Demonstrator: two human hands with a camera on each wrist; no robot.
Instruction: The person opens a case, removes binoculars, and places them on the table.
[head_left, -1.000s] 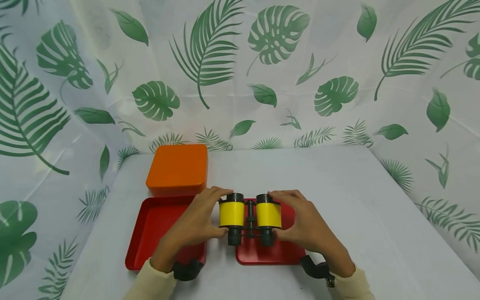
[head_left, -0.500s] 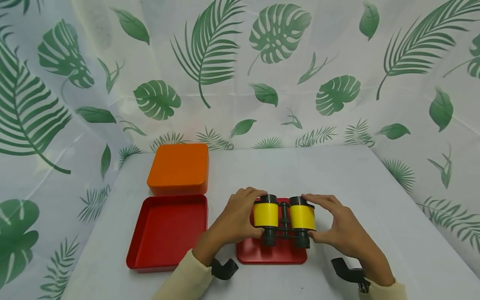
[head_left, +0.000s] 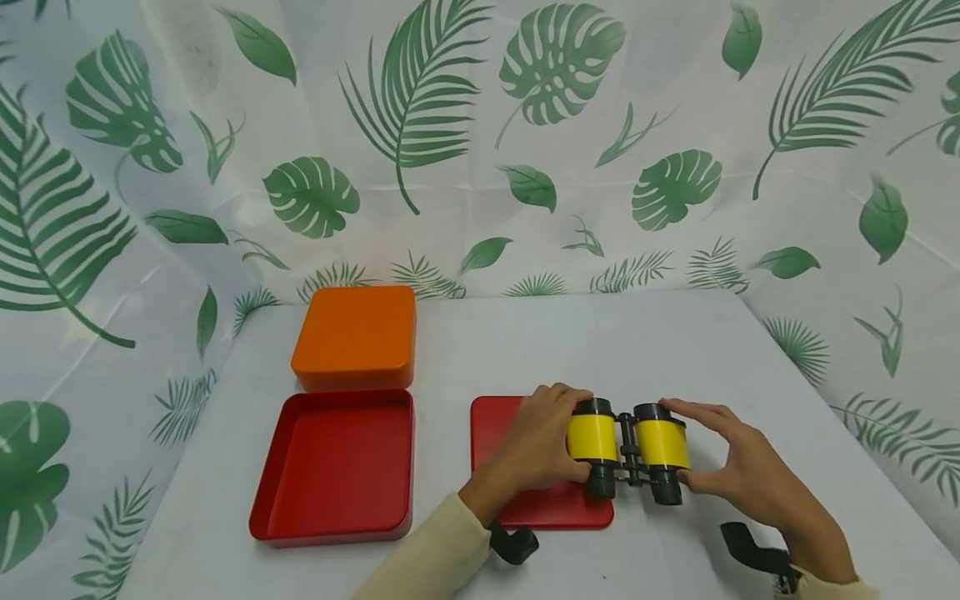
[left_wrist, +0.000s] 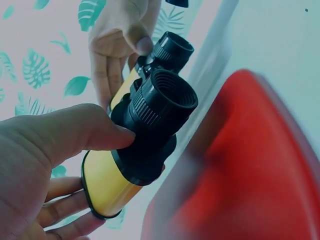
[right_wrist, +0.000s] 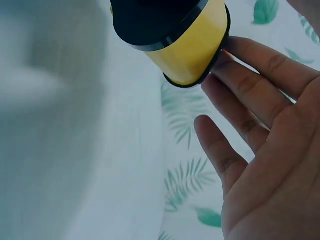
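Note:
Yellow and black binoculars [head_left: 592, 437] are held between both hands, above the right edge of a flat red lid [head_left: 495, 425]. My left hand [head_left: 536, 442] pinches the left barrel, its thumb on the black eyepiece end and its fingers at the far end. On the right barrel, my right hand [head_left: 742, 462] grips the same way, thumb near and fingers far. The left wrist view shows the ribbed eyepieces [left_wrist: 162, 102] close up, with the left thumb pressed beside one. In the right wrist view the right fingertips touch the rim of the yellow barrel [right_wrist: 195, 55].
Left of the lid lies an open red box [head_left: 337, 467], shallow and square. Behind it stands an orange box [head_left: 356, 333]. A white cloth [head_left: 600, 342] covers the table, and a leaf-print curtain [head_left: 450, 125] hangs at the back and sides.
Both hands have carried the binoculars rightward, from over the lid's left part to its right edge. The left arm no longer covers the open red box. The boxes and lid stay put.

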